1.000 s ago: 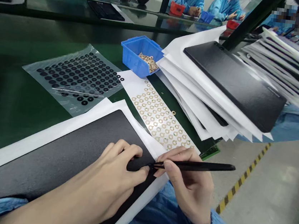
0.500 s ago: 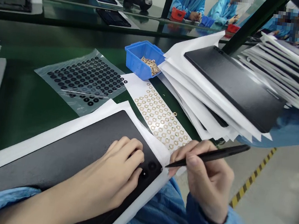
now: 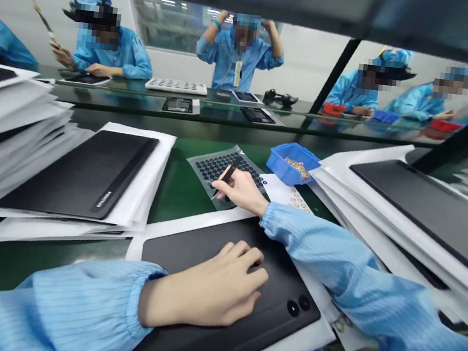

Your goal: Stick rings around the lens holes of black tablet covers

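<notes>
Work is apparently being shifted from tablet (image 3: pixel 275 290) to dot sheet (image 3: pixel 211 168), tweezers (image 3: pixel 234 167) being gripped by right hand (image 3: pixel 244 190); nothing is being held by left hand (image 3: pixel 221 287).

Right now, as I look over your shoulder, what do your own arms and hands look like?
The left hand and right hand are bare, with no gloves. The left sleeve and right sleeve are long, loose and light blue, with fine stripes and gathered cuffs at the wrists. No cables show on either arm.
</notes>
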`<state>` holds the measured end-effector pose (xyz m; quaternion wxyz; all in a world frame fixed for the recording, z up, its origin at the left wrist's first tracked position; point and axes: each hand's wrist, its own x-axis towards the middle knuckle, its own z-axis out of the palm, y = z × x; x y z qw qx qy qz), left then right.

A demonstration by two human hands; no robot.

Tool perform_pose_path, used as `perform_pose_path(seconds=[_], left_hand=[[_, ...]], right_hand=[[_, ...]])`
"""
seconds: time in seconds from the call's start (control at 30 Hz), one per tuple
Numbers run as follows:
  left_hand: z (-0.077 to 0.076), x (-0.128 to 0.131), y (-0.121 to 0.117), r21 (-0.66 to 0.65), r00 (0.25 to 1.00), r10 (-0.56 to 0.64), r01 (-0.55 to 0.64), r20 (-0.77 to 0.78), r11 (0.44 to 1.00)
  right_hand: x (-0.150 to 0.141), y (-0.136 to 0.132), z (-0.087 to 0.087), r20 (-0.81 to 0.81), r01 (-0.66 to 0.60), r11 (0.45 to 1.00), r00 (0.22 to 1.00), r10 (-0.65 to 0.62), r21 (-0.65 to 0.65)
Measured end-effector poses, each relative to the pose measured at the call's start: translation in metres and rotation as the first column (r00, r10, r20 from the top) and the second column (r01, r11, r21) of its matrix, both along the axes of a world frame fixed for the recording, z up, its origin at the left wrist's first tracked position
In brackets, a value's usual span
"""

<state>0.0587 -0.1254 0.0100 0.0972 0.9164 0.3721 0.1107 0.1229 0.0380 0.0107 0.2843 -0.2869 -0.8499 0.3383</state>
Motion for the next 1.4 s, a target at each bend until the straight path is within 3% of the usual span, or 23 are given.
perform_pose_path(seconds=[0.13, 0.23, 0.33, 0.43, 0.53, 0.67, 0.8, 0.9, 1.0, 1.1, 1.27, 1.33, 1.4], left_hand=[[-0.001, -0.019, -0.003, -0.022, 0.997, 0.074, -0.073, 0.036, 0.997], [-0.004, -0.028, 0.001, -0.013, 0.992, 0.109, -0.109, 0.066, 0.994], [-0.010, -0.042, 0.008, 0.027, 0.969, 0.222, -0.226, 0.106, 0.974], [-0.017, -0.056, 0.017, 0.075, 0.907, 0.395, -0.408, 0.147, 0.910], [-0.022, -0.061, 0.024, 0.079, 0.879, 0.458, -0.470, 0.136, 0.879], [-0.023, -0.057, 0.027, 0.044, 0.869, 0.488, -0.492, 0.074, 0.869], [-0.024, -0.056, 0.029, 0.029, 0.849, 0.518, -0.523, 0.102, 0.852], [-0.023, -0.057, 0.031, 0.051, 0.821, 0.558, -0.566, 0.122, 0.823], [-0.016, -0.057, 0.031, 0.060, 0.812, 0.571, -0.580, 0.122, 0.813], [-0.007, -0.055, 0.027, 0.061, 0.812, 0.569, -0.579, 0.128, 0.813], [0.015, -0.049, 0.017, 0.061, 0.757, 0.638, -0.650, 0.138, 0.758], [0.035, -0.056, 0.016, 0.083, 0.717, 0.686, -0.697, 0.128, 0.713], [0.060, -0.077, 0.017, 0.155, 0.622, 0.770, -0.782, 0.142, 0.604]], right_hand=[[-0.005, -0.003, -0.013, 0.060, -0.036, 0.993, 0.998, 0.029, 0.114], [-0.002, -0.006, -0.011, 0.096, -0.057, 0.982, 0.995, 0.040, 0.181], [0.012, -0.006, 0.004, 0.083, -0.007, 0.975, 0.997, -0.012, 0.222], [0.044, -0.010, 0.025, 0.084, 0.105, 0.964, 0.988, -0.129, 0.246], [0.085, -0.020, 0.034, 0.294, 0.191, 0.954, 0.921, -0.255, 0.230], [0.126, -0.035, 0.019, 0.447, 0.295, 0.938, 0.824, -0.347, 0.183], [0.138, -0.039, 0.003, 0.465, 0.274, 0.956, 0.836, -0.290, 0.105], [0.134, -0.043, 0.004, 0.425, 0.238, 0.965, 0.866, -0.262, 0.109], [0.129, -0.050, 0.012, 0.375, 0.206, 0.943, 0.879, -0.296, 0.263], [0.126, -0.059, 0.025, 0.302, 0.202, 0.882, 0.887, -0.349, 0.426], [0.123, -0.064, 0.056, 0.011, 0.355, 0.812, 0.914, -0.406, 0.463], [0.121, -0.062, 0.066, -0.035, 0.391, 0.809, 0.907, -0.419, 0.440], [0.121, -0.059, 0.071, -0.050, 0.407, 0.826, 0.905, -0.422, 0.390]])
